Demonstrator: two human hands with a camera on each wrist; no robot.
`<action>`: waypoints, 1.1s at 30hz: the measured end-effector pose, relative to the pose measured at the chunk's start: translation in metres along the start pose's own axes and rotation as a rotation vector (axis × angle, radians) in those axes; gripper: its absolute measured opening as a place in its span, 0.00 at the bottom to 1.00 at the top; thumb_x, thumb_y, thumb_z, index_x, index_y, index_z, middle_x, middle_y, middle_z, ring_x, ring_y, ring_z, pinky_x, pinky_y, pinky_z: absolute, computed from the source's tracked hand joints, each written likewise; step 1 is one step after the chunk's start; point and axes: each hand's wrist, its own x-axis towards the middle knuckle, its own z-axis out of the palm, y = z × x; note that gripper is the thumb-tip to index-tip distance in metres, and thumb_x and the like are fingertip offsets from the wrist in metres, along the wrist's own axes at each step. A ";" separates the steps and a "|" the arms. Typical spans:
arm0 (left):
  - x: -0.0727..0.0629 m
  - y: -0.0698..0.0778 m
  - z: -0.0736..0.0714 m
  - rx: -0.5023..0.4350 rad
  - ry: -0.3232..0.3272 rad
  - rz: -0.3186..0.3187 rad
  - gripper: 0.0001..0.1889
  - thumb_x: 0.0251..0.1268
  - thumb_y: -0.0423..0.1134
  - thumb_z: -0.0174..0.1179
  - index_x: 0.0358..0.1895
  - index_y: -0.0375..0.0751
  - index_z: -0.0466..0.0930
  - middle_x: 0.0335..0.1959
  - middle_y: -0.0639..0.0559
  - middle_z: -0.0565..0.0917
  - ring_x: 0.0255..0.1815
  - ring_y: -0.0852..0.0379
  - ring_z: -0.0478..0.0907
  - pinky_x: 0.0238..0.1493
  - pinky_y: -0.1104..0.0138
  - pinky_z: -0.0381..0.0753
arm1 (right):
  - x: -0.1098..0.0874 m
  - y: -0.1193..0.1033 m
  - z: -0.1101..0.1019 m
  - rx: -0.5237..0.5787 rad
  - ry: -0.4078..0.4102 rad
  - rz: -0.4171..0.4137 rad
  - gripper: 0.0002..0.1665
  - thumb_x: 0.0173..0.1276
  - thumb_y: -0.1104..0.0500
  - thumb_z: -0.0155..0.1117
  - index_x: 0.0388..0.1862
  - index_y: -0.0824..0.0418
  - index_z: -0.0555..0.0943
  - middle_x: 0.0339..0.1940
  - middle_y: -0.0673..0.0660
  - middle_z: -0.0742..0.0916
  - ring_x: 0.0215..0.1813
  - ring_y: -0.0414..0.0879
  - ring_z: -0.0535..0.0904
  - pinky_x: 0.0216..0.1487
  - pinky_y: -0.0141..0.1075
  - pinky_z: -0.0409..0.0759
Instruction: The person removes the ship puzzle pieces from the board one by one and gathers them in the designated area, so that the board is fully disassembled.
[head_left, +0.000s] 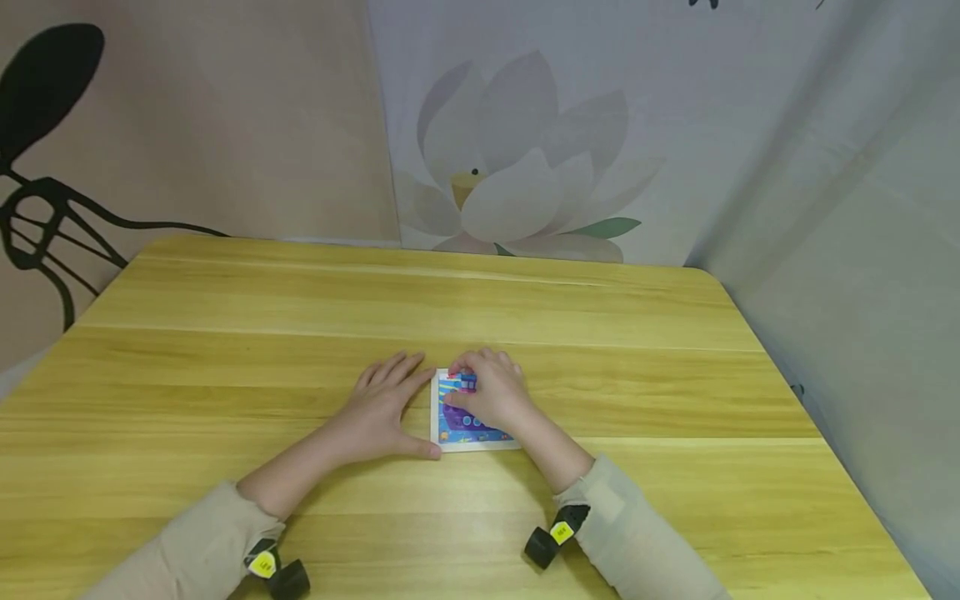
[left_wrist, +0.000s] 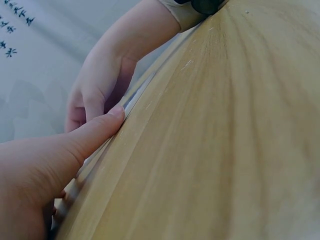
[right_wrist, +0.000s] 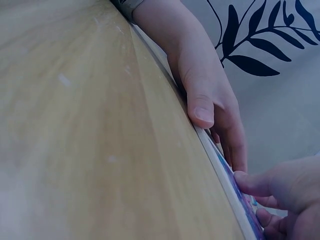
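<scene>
A small flat picture board [head_left: 434, 417] with a white border lies on the table, showing a purple ship on blue. My left hand [head_left: 378, 412] is spread out at its left side, thumb at the near left corner and forefinger by the far left corner. Over the picture's upper right part bends my right hand [head_left: 491, 387], its thumb and bent fingertips down on the printed surface. In the right wrist view the thumb [right_wrist: 252, 183] and fingertips of that hand stand apart on the board. Whether they pinch a loose piece is hidden.
The board lies on a wooden table [head_left: 300, 292] with light grain. Behind it hangs a backdrop [head_left: 517, 150] with a printed lotus, and a pale curtain [head_left: 847, 208] hangs at the right. Black camera straps [head_left: 558, 533] sit on both sleeves.
</scene>
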 end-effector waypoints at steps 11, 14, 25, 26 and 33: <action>-0.001 0.001 -0.001 0.008 -0.002 -0.008 0.61 0.36 0.78 0.62 0.73 0.40 0.59 0.75 0.40 0.51 0.75 0.38 0.41 0.68 0.39 0.38 | -0.002 0.004 0.004 0.085 0.059 -0.051 0.17 0.59 0.53 0.73 0.46 0.50 0.80 0.33 0.44 0.80 0.43 0.44 0.70 0.47 0.43 0.62; 0.000 0.001 -0.001 0.014 -0.001 -0.008 0.62 0.35 0.78 0.62 0.73 0.41 0.59 0.76 0.40 0.51 0.75 0.38 0.41 0.68 0.39 0.38 | -0.002 0.007 0.006 0.134 0.087 -0.077 0.15 0.60 0.56 0.72 0.46 0.51 0.80 0.31 0.44 0.80 0.41 0.43 0.70 0.46 0.42 0.61; 0.000 0.001 -0.001 0.015 -0.003 -0.013 0.62 0.35 0.78 0.62 0.73 0.41 0.59 0.75 0.40 0.51 0.75 0.39 0.41 0.68 0.40 0.38 | -0.002 0.013 0.007 0.225 0.126 -0.105 0.11 0.63 0.60 0.68 0.43 0.52 0.80 0.29 0.42 0.80 0.40 0.43 0.71 0.48 0.44 0.60; 0.000 0.001 -0.001 0.013 -0.003 -0.014 0.62 0.35 0.78 0.62 0.73 0.41 0.59 0.75 0.40 0.51 0.75 0.38 0.41 0.68 0.40 0.38 | -0.002 0.013 0.007 0.229 0.130 -0.107 0.10 0.63 0.60 0.68 0.43 0.52 0.81 0.29 0.42 0.80 0.39 0.43 0.71 0.48 0.44 0.60; 0.000 0.000 -0.001 0.018 -0.004 -0.012 0.62 0.35 0.79 0.61 0.73 0.41 0.59 0.75 0.40 0.51 0.75 0.38 0.41 0.68 0.40 0.38 | -0.001 0.013 0.008 0.289 0.144 -0.106 0.07 0.64 0.62 0.67 0.40 0.55 0.81 0.28 0.46 0.79 0.37 0.44 0.70 0.44 0.40 0.68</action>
